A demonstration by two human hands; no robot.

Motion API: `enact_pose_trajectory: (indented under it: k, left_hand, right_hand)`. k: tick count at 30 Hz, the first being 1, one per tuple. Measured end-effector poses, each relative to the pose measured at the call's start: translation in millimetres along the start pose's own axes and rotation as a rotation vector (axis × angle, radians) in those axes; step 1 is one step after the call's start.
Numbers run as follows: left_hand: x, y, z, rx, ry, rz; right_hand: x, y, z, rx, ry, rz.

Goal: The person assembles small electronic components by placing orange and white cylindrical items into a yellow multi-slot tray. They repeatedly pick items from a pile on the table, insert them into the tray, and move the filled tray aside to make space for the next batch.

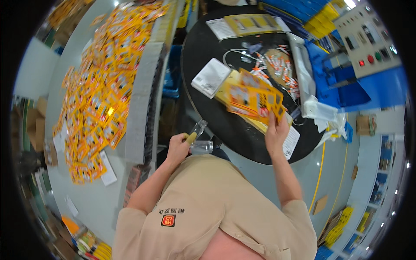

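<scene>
My left hand (178, 148), with a yellowish cover on one finger, grips clear plastic blister shells (200, 127) beside the round table's near edge. Another clear shell (202, 147) lies against or just under that hand. Several yellow-orange printed cards (252, 100) are fanned out in my right hand (277, 131), over the black round table. Beneath the cards is a yellow fixture tray (230, 84), partly hidden. A stack of white cards (212, 77) lies at its left end, and a white printed card (291, 143) shows at its right end.
Many yellow packaged cards (100, 97) cover the grey table at left, beside a long grey ledge (144, 97). Small orange-and-white tubes (281, 66) are heaped on the round table. A second yellow fixture (252, 25) stands at the back, and a blue machine with a control panel (369, 39) at right.
</scene>
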State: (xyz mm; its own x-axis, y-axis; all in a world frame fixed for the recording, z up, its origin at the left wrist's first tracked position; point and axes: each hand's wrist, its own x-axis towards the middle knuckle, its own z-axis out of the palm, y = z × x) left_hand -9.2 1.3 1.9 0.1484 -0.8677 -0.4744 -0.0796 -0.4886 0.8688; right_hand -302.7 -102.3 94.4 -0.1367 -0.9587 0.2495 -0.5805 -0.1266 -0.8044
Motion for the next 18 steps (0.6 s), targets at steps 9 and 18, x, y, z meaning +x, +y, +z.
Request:
enact_pose_trajectory:
  k: [9,18]
  left_hand:
    - [-1,-2,-6,0.317,0.364,0.447]
    - [13,0,26,0.026,-0.141,0.052]
  right_hand:
    - [-21,-43,134,0.047,-0.879,0.301]
    - [85,135,102,-0.223,-0.487,0.22]
